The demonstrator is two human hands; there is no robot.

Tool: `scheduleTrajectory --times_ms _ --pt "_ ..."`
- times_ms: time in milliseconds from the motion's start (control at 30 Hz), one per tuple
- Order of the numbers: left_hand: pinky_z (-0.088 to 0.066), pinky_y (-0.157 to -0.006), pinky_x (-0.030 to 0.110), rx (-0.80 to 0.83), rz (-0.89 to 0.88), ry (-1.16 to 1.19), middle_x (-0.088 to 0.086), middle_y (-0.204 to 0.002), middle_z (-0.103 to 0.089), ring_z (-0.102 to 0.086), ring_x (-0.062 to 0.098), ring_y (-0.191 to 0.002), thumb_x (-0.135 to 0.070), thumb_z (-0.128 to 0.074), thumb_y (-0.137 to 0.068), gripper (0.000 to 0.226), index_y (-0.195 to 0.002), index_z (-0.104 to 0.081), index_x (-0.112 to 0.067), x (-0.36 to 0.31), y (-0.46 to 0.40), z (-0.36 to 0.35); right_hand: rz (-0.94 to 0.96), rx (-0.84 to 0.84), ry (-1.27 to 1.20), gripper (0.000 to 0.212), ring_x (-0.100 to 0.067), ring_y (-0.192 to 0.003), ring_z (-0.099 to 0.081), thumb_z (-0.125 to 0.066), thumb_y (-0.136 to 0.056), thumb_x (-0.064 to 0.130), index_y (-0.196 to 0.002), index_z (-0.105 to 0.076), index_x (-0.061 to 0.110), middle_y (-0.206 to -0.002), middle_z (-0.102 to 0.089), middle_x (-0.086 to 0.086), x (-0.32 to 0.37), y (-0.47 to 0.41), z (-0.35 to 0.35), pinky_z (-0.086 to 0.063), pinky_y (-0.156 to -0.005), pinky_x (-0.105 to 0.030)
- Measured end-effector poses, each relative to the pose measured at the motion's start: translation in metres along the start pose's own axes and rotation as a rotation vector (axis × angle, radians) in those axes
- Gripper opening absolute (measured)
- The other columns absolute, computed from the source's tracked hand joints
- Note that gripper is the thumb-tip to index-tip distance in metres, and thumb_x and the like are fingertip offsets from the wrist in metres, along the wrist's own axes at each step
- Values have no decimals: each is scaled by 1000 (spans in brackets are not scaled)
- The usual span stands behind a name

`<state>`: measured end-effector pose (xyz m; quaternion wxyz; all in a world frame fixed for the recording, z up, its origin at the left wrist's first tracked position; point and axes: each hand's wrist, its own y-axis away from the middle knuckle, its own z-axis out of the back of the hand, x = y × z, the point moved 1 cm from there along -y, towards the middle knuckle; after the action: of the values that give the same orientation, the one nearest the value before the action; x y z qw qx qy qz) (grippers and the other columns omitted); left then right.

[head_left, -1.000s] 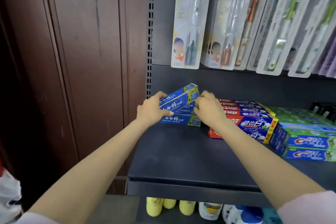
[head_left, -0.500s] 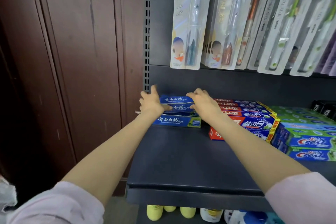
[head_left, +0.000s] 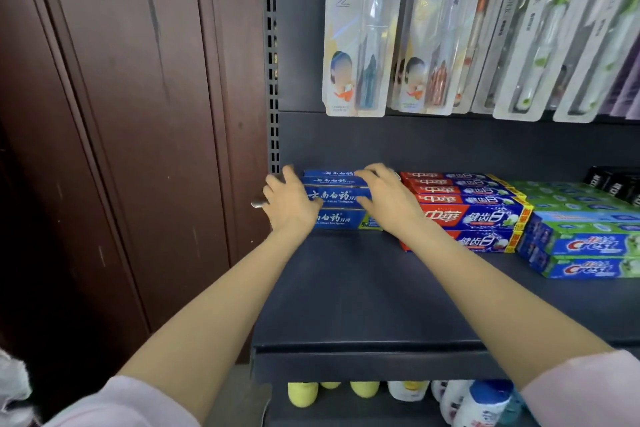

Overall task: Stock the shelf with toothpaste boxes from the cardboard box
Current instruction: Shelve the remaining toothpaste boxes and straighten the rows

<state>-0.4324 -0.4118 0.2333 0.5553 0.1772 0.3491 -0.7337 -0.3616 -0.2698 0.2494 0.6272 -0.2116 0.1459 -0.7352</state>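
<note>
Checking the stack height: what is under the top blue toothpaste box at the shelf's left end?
Under the top blue toothpaste box lies another blue box, resting on the shelf. The left hand and right hand cover both ends, so those parts stay hidden.

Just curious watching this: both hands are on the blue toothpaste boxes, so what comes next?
Probably let go and pull back for more. The left hand and right hand lie open on the blue toothpaste boxes, which sit stacked flat on the shelf beside the red ones.
</note>
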Motion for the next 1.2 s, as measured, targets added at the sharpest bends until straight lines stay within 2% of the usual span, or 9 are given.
scheduleTrajectory --times_ms 67,233,400,500,700,900,1067,1133,1200 --pt "-39 -95 42 -119 -115 -68 13 -130 -39 -40 31 -121 -28 -67 -84 56 -130 -38 -15 -10 12 1 -27 -115 -78 36 -22 -119 -46 -53 -93 15 -129 -50 11 -128 -45 -8 2 10 7 -46 -89 -31" --pt "-40 -88 38 -70 -296 -80 6 -120 -53 -47 27 -114 -24 -57 -87 30 -115 -51 -15 -45 54 -11 -135 -155 -242 18 -23 -96 -57 -54 -89 9 -104 -63 7 -105 -60 -12 -13 47 29 -40 -75 -25" --pt "-47 -78 35 160 -306 52 5 -100 -67 -60 26 -98 -24 -54 -87 16 -99 -60 -16 -102 117 -32 -247 -118 -263 19 -25 -93 -62 -53 -89 17 -102 -67 13 -97 -68 -7 -60 111 68 -49 -75 -33" --pt "-47 -79 34 246 -317 22 5 -102 -67 -61 26 -99 -30 -55 -87 16 -94 -64 -18 -144 169 -58 -355 -53 -222 20 -28 -99 -61 -51 -90 21 -103 -66 16 -104 -68 -7 -112 168 94 -51 -80 -38" --pt "-47 -81 36 478 -384 2 10 -106 -68 -60 30 -105 -31 -57 -85 16 -91 -65 -20 -221 283 -140 -534 243 -155 19 -33 -106 -60 -52 -86 25 -97 -67 19 -113 -66 -15 -231 294 120 -47 -81 -36" --pt "-50 -82 35 709 -533 -95 11 -101 -70 -64 29 -99 -28 -52 -86 20 -93 -65 -14 -289 365 -224 -739 439 -116 29 -33 -107 -58 -52 -88 28 -110 -62 14 -116 -61 -15 -326 398 126 -46 -87 -39" --pt "-52 -83 35 1039 -654 -227 16 -99 -71 -67 31 -95 -22 -53 -89 23 -98 -68 -7 -340 404 -306 -941 512 -78 34 -34 -112 -57 -40 -93 19 -122 -56 12 -123 -59 -13 -412 461 120 -46 -84 -39" --pt "-52 -89 36 1110 -689 -270 10 -95 -69 -67 30 -95 -26 -53 -89 23 -100 -66 -9 -355 410 -345 -1030 543 -76 27 -33 -111 -56 -39 -95 21 -112 -57 11 -121 -59 -11 -442 481 116 -46 -83 -40" --pt "-51 -90 37 1171 -754 -302 9 -103 -68 -64 29 -98 -29 -53 -89 29 -105 -67 -9 -369 420 -386 -1117 546 -60 14 -33 -100 -58 -44 -93 22 -95 -53 11 -104 -57 -12 -470 499 112 -47 -78 -39"
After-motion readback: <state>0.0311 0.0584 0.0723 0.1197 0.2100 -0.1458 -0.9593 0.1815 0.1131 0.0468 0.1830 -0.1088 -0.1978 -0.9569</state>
